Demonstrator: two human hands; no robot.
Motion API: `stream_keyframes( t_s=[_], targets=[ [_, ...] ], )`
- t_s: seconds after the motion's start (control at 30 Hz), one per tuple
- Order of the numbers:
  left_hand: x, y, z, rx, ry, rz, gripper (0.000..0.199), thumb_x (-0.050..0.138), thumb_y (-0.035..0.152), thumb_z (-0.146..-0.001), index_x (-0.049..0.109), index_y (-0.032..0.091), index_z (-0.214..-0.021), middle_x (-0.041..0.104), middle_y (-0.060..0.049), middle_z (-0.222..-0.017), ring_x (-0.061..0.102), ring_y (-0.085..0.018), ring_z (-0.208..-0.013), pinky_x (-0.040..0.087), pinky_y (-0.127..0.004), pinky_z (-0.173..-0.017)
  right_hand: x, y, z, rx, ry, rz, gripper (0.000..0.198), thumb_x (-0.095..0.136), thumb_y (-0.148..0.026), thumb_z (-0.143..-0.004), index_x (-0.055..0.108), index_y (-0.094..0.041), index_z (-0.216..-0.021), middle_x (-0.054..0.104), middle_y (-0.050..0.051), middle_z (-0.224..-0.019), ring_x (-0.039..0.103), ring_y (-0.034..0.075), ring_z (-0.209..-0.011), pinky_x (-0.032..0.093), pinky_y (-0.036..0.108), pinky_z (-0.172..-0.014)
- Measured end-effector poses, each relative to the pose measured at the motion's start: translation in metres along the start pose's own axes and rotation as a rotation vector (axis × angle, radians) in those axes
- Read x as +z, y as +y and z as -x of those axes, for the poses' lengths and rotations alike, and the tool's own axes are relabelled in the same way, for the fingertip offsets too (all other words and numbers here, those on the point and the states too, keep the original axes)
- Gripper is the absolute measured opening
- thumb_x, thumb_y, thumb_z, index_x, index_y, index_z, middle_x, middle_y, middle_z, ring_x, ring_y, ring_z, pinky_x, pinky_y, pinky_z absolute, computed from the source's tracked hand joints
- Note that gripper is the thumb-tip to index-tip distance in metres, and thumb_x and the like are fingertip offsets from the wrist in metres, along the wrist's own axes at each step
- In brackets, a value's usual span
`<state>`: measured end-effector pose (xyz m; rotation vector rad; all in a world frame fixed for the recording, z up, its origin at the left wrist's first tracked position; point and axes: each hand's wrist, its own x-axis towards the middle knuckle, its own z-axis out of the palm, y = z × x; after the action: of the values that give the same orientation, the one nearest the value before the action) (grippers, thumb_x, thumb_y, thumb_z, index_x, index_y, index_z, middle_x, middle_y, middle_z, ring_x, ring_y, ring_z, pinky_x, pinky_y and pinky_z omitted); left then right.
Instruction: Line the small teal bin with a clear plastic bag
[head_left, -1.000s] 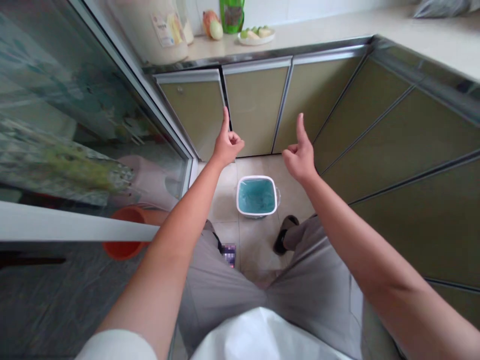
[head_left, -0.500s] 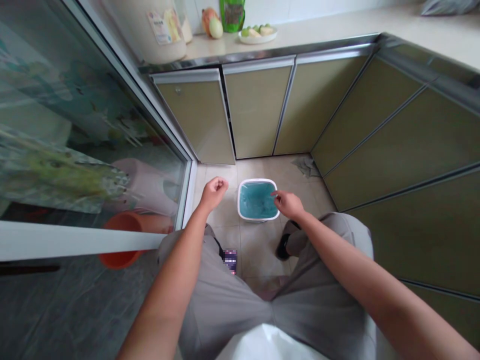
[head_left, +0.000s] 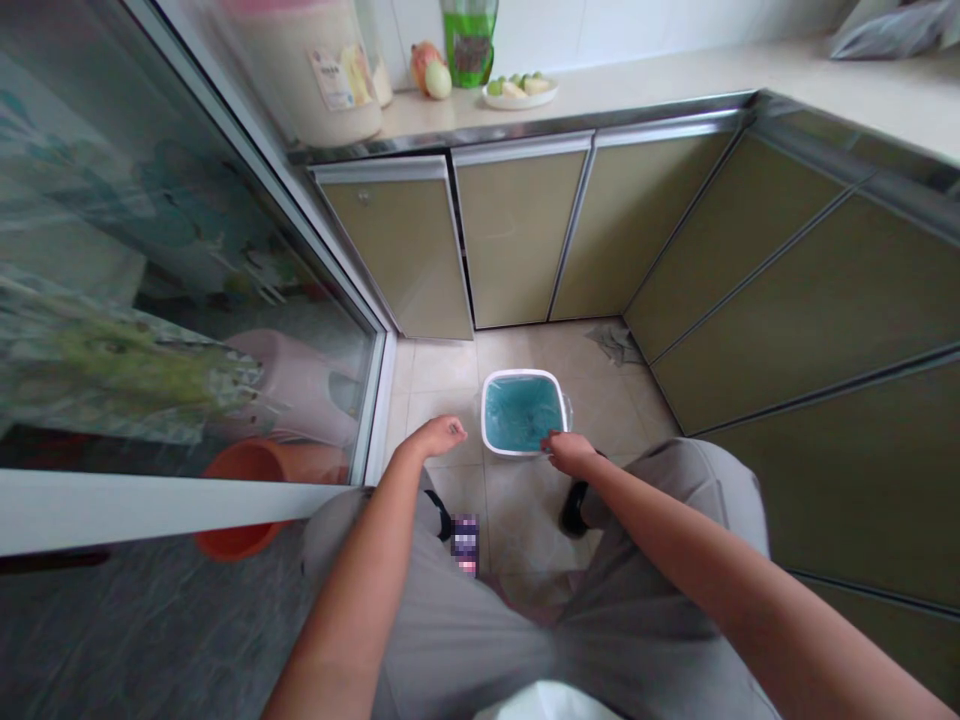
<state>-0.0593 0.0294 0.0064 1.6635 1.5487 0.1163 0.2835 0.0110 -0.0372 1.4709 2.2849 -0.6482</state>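
Observation:
A small bin (head_left: 523, 412), teal inside with a white rim, stands upright on the floor tiles ahead of my feet. Thin clear plastic shows faintly beside its rim. My right hand (head_left: 570, 453) is at the bin's near right corner. Its fingers are closed and overlap the rim; whatever they pinch is too small to make out. To the left of the bin, apart from it, my left hand (head_left: 442, 435) is closed with fingers curled, and nothing shows in it.
Cabinets (head_left: 521, 240) line the back and right; the left door stands slightly ajar. A crumpled grey cloth (head_left: 616, 343) lies by the right cabinets. On the left is a glass sliding door (head_left: 285, 250), with an orange bucket (head_left: 244, 460) beyond. The counter bears a fruit plate (head_left: 521, 97).
Both hands have come lower and nearer to me, the left also slightly rightward. My right hand has shifted from the bin's right side to its near right corner. The view has tilted slightly.

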Motion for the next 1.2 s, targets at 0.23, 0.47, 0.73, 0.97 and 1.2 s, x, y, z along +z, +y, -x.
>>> stream_keyframes(
  t_s=[0.23,0.47,0.73,0.97,1.2],
  targets=[
    [0.005,-0.008,-0.015,0.044,-0.011,0.064,0.021,0.066,0.036,-0.083,0.074,0.019,-0.093,0.076,-0.005,-0.088,0.067,-0.02,-0.078,0.049,-0.028,-0.072,0.0,-0.004,0.002,0.036,0.012,0.051,0.035,0.047,-0.02,-0.102,0.078,-0.022,-0.118,0.071,0.016,-0.124,0.072,0.028,-0.108,0.052,0.034,-0.089],
    [0.003,-0.011,-0.025,0.049,-0.018,0.107,0.019,0.07,0.034,-0.081,0.077,0.022,-0.094,0.077,-0.006,-0.09,0.069,-0.022,-0.082,0.051,-0.029,-0.078,-0.053,-0.01,0.028,-0.005,0.094,0.056,0.028,0.056,-0.019,-0.093,0.077,-0.023,-0.11,0.073,0.014,-0.119,0.071,0.028,-0.099,0.05,0.035,-0.083],
    [0.004,-0.008,-0.028,0.04,0.05,0.18,0.031,0.075,0.038,-0.078,0.078,0.021,-0.103,0.075,-0.004,-0.078,0.069,-0.022,-0.077,0.05,-0.028,-0.071,-0.179,0.001,0.009,0.038,0.32,0.12,0.021,0.059,-0.03,-0.091,0.077,-0.023,-0.101,0.077,0.011,-0.101,0.069,0.027,-0.09,0.049,0.034,-0.078],
    [0.011,-0.019,-0.033,0.024,0.007,0.202,0.032,0.073,0.039,-0.081,0.078,0.02,-0.106,0.075,-0.004,-0.083,0.066,-0.02,-0.075,0.048,-0.027,-0.07,-0.233,0.025,-0.052,0.232,0.522,-0.105,0.04,0.049,-0.033,-0.098,0.076,-0.027,-0.126,0.076,0.009,-0.123,0.071,0.028,-0.107,0.053,0.034,-0.089],
    [0.025,-0.036,-0.062,-0.289,0.052,0.492,0.023,0.072,0.029,-0.084,0.074,0.017,-0.103,0.072,-0.005,-0.082,0.063,-0.015,-0.07,0.046,-0.023,-0.062,-0.216,0.044,-0.081,0.245,0.628,-0.322,0.055,0.034,-0.042,-0.107,0.062,-0.017,-0.148,0.064,0.016,-0.145,0.062,0.033,-0.129,0.049,0.046,-0.109]
  ],
)
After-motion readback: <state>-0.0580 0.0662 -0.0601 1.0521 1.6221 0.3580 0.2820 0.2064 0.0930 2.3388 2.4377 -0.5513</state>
